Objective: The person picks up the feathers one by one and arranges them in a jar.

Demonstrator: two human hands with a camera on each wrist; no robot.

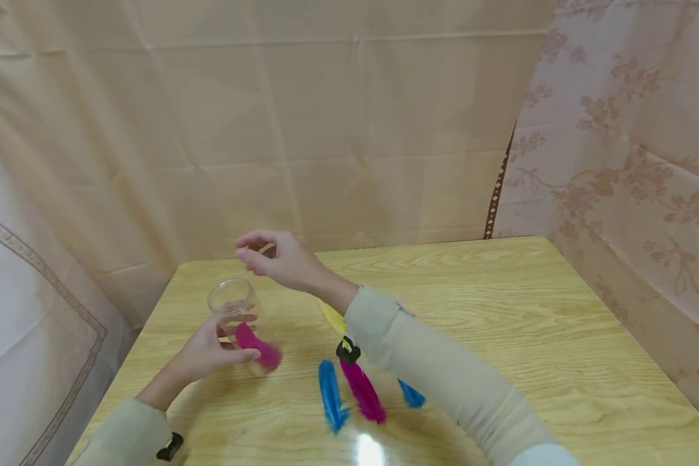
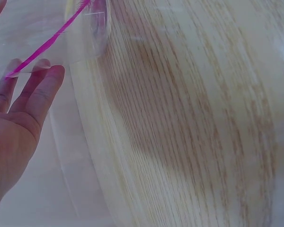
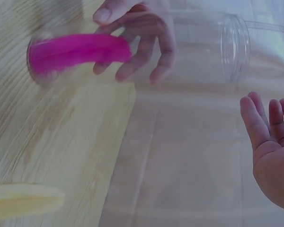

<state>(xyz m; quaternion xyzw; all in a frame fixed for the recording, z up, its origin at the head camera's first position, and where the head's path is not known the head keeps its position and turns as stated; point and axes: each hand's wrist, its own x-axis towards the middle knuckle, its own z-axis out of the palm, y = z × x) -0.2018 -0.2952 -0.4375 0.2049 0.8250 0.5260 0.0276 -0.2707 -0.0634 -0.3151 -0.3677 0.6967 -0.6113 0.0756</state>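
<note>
My left hand grips a tall clear jar round its side, thumb on one side and fingers on the other. Inside, a magenta feather lies toward the closed end, plainly visible through the wall. My right hand is raised just above and beyond the jar's mouth, its fingers loosely bent with nothing showing between them. In the left wrist view the same feather appears edge-on as a thin magenta strip.
On the wooden table, right of the jar, lie a blue feather, another magenta feather, a second blue feather and a yellow feather. My right sleeve partly covers them. Curtains hang behind.
</note>
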